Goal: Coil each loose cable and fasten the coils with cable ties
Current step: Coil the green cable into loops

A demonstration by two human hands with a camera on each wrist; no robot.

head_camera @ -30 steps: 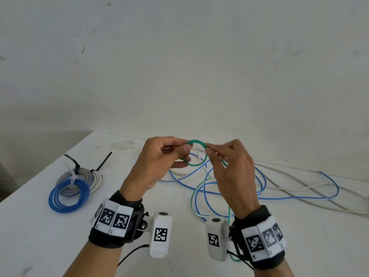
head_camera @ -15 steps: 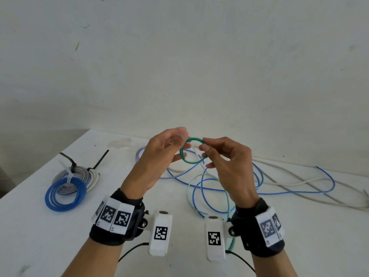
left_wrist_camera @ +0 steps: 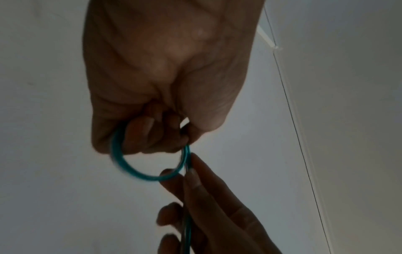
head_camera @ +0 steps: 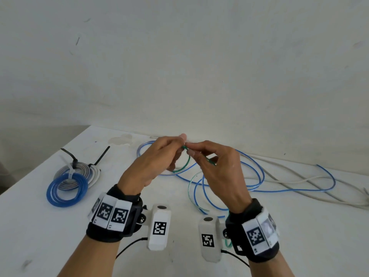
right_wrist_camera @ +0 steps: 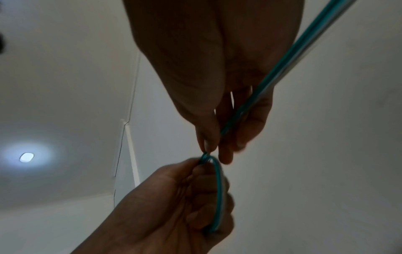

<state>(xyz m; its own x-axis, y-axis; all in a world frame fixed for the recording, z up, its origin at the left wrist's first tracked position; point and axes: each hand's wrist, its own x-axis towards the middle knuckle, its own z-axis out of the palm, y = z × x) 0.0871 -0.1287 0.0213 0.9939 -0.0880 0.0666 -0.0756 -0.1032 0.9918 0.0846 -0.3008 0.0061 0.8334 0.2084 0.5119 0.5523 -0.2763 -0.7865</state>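
Observation:
A thin green cable [head_camera: 184,166] forms a small coil held above the white table [head_camera: 40,226]. My left hand [head_camera: 159,156] grips the coil [left_wrist_camera: 132,169] with curled fingers. My right hand [head_camera: 215,168] pinches the same cable [right_wrist_camera: 261,98] at the top of the loop, fingertips meeting the left hand's. The green cable's loose length trails down past my right wrist to the table. In the right wrist view the coil [right_wrist_camera: 218,194] runs through the left hand's fingers.
A blue coil [head_camera: 66,189] and a grey-white coil [head_camera: 79,172] with black cable ties [head_camera: 69,155] lie at the left. Loose blue cable [head_camera: 257,176] and a white cable [head_camera: 299,180] sprawl across the table's middle and right, by the wall.
The green loop has turned from face-on to edge-on. Both hands have come closer together, and my right hand now pinches the cable at the loop's top.

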